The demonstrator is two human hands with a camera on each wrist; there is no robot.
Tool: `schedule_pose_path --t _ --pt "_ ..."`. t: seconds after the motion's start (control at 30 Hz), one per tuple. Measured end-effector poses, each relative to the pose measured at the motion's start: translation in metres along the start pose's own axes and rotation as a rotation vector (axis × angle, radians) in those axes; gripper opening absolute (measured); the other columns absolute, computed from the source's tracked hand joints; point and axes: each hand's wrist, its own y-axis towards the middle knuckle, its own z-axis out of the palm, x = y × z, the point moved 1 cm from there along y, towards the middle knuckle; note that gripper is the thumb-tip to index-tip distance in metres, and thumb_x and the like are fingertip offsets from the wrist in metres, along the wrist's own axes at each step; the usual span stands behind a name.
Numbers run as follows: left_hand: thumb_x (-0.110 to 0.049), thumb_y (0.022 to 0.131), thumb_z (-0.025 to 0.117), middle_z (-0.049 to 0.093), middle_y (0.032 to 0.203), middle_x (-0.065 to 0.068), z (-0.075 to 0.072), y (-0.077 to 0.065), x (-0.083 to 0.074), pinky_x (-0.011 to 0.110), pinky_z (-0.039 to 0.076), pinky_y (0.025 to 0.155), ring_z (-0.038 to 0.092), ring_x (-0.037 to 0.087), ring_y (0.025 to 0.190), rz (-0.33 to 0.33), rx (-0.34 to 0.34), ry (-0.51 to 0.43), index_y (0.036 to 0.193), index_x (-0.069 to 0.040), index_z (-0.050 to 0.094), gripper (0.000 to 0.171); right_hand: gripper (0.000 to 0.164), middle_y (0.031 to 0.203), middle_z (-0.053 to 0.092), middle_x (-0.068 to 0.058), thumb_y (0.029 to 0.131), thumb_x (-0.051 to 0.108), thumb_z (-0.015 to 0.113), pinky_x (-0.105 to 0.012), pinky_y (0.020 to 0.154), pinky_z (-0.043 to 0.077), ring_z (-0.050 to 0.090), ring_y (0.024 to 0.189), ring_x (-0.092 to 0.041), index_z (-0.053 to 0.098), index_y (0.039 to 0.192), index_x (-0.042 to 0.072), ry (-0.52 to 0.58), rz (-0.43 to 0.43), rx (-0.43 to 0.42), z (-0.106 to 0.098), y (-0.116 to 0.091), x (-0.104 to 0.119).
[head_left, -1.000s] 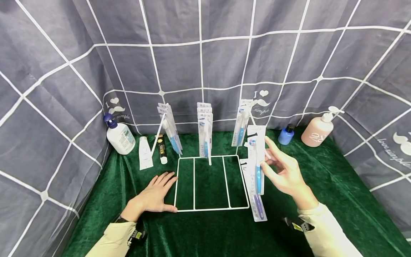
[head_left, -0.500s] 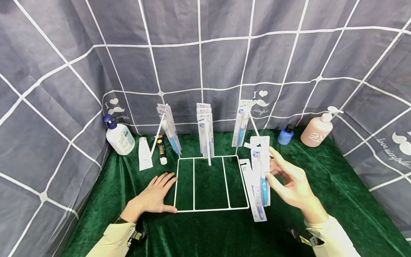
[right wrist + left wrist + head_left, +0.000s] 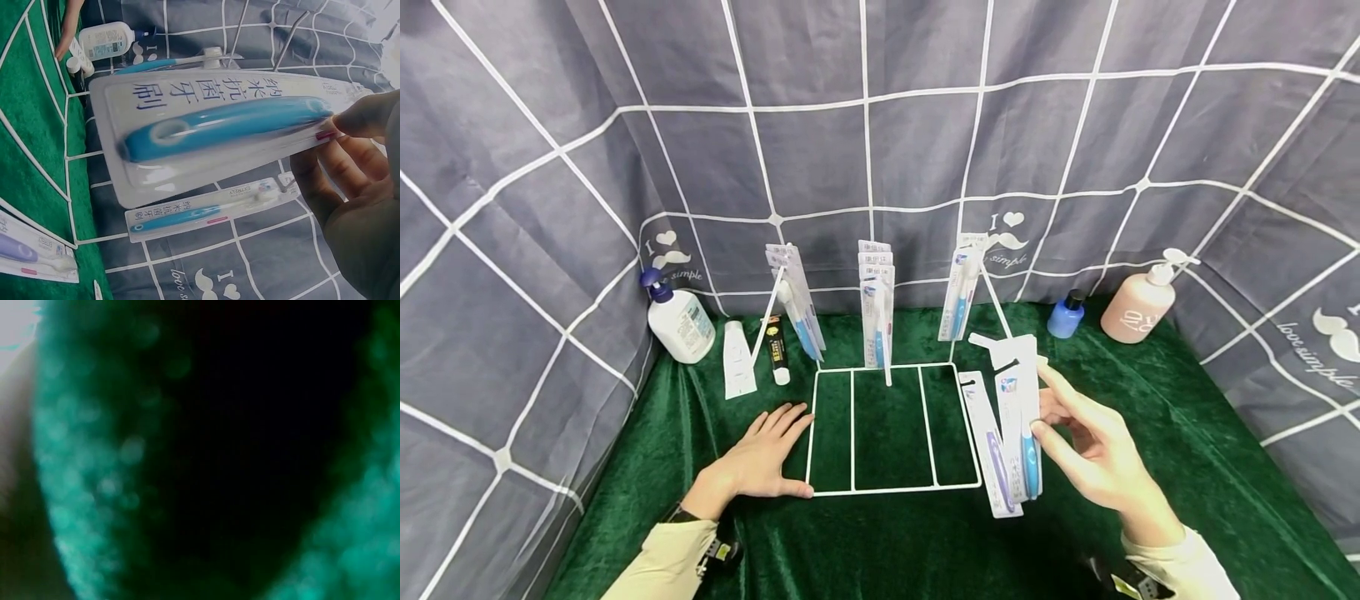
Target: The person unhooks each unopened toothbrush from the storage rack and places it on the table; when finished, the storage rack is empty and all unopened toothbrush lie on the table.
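My right hand [image 3: 1093, 454] pinches the edge of a packaged blue toothbrush [image 3: 1032, 471] between thumb and fingers, the pack held upright near the end of the rack's right prong. In the right wrist view the blue handle [image 3: 225, 125] shows large behind clear plastic. A packaged purple toothbrush [image 3: 994, 450] lies on the green cloth beside the rack, partly overlapped by the held pack in the head view. On the cloth my left hand [image 3: 760, 458] rests flat with spread fingers, touching the left side of the white wire rack [image 3: 895, 489]. The left wrist view is dark, blurred green.
Packaged toothbrushes hang on the rack's left [image 3: 805, 312], middle [image 3: 877, 312] and right [image 3: 961, 292] prongs. A white pump bottle [image 3: 683, 325], a white tube [image 3: 739, 362] and a black tube [image 3: 778, 354] are at left. A blue bottle [image 3: 1066, 317] and pink pump bottle [image 3: 1138, 308] stand right.
My right hand has moved right and toward me with the blue toothbrush pack, away from the rack, and the pack has turned slightly. More of the purple one shows. The left hand stays put.
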Motion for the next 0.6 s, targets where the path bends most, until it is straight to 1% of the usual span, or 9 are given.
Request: schedule_pose_path --t 0.17,0.3,0.37,0.6 --pt "-0.08 0.06 0.056 0.028 0.147 0.009 -0.001 0.0 -0.001 0.057 0.023 0.102 0.025 0.032 0.134 0.002 -0.007 -0.003 0.143 -0.014 0.03 0.109 0.054 0.097 0.062 -0.017 0.08 -0.014 0.057 -0.02 0.075 0.048 0.057 0.086 -0.016 0.029 0.126 -0.026 -0.008 -0.014 0.012 -0.001 -0.003 0.002" --pt "-0.08 0.06 0.056 0.028 0.148 0.008 -0.002 0.0 -0.002 0.056 0.023 0.103 0.025 0.032 0.135 -0.006 0.005 -0.005 0.143 -0.014 0.029 0.11 0.053 0.093 0.061 -0.015 0.083 -0.011 0.056 -0.02 0.073 0.047 0.057 0.083 -0.015 0.03 0.127 -0.025 -0.025 -0.028 0.025 -0.002 -0.004 0.004" --pt "-0.081 0.06 0.055 0.027 0.148 0.008 -0.003 0.0 -0.003 0.056 0.022 0.103 0.024 0.031 0.135 -0.009 0.013 -0.004 0.144 -0.015 0.029 0.11 0.053 0.092 0.06 -0.015 0.083 -0.011 0.056 -0.02 0.072 0.047 0.056 0.081 -0.015 0.03 0.127 -0.025 -0.015 -0.038 0.029 -0.003 -0.004 0.005" --pt "-0.081 0.06 0.054 0.026 0.148 0.007 -0.001 0.0 -0.002 0.056 0.022 0.103 0.023 0.031 0.135 -0.01 0.015 -0.01 0.144 -0.015 0.028 0.11 0.053 0.094 0.061 -0.015 0.082 -0.011 0.056 -0.02 0.078 0.047 0.057 0.083 -0.016 0.03 0.125 -0.027 0.029 -0.073 0.025 -0.003 -0.002 0.012"
